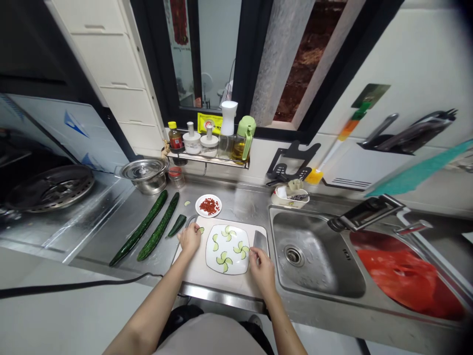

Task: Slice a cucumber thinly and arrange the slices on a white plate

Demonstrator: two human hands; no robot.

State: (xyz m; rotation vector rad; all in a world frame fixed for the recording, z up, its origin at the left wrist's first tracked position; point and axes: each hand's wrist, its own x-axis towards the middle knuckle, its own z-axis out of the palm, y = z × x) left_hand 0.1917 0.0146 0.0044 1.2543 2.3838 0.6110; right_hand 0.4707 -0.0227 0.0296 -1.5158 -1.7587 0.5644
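A white square plate [218, 264] lies on a white cutting board [192, 268] on the steel counter, with cucumber slices [226, 246] set on it in small pinwheel groups. My left hand [189, 239] rests closed at the board's left edge, fingertips touching a loose cucumber slice [201, 230]. My right hand [261, 267] sits at the plate's right rim, fingers pinched close to the slices; what they hold is too small to make out. A cleaver [259, 241] lies flat on the board just beyond that hand.
Two long cucumbers [148, 227] and a short cucumber end [177, 225] lie left of the board. A small dish of red pieces [209, 205] stands behind it. A steel sink [314, 256] is to the right, a red basin [402, 281] beyond. A steel pot [145, 173] and condiment rack [210, 143] stand at the back.
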